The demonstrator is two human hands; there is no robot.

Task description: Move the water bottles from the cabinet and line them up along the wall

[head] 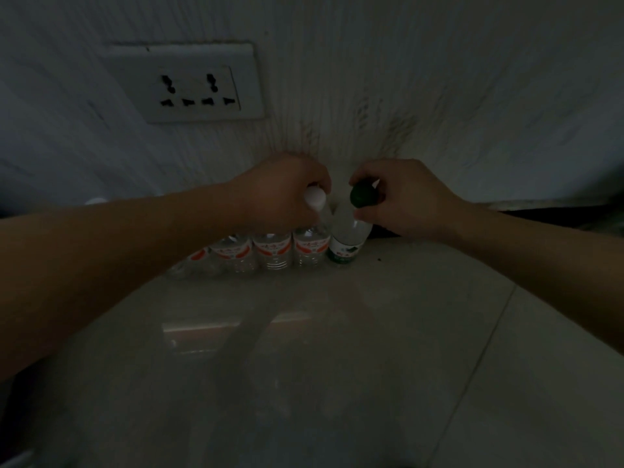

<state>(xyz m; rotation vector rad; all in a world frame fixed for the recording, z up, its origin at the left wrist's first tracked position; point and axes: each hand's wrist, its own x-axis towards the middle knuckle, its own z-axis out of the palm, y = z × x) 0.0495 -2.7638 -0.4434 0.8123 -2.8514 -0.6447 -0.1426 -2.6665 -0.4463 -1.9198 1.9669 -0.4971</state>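
Fingers (323, 184) of the left hand (283, 194) curl down round the neck of a red-label bottle (311, 248), just under its white cap (314, 198), which pokes out between thumb and fingers. The right hand (407, 197) pinches the green cap (363, 196) of a green-label bottle (347, 245), its forefinger over the top of the cap and its thumb (368, 216) below it. How tightly either hand grips cannot be told in the dim light.

Both bottles stand upright on the floor (337, 349), at its far edge against the wall (371, 79), and touch side by side. They close the right end of a row. To their left stand two more red-label bottles (272, 252) (233, 254), upright and close together, and a further one (199, 259) is half hidden behind the left forearm (141, 251). A pale round cap (96, 201) shows above that forearm, farther left along the wall; the bottle under it is hidden.

The floor is glossy pale tile with one seam (479, 359) running toward the near right corner. A white socket plate (189, 82) sits on the wall above the left part of the row. Right of the green-label bottle a dark strip (526, 214) runs along the foot of the wall.
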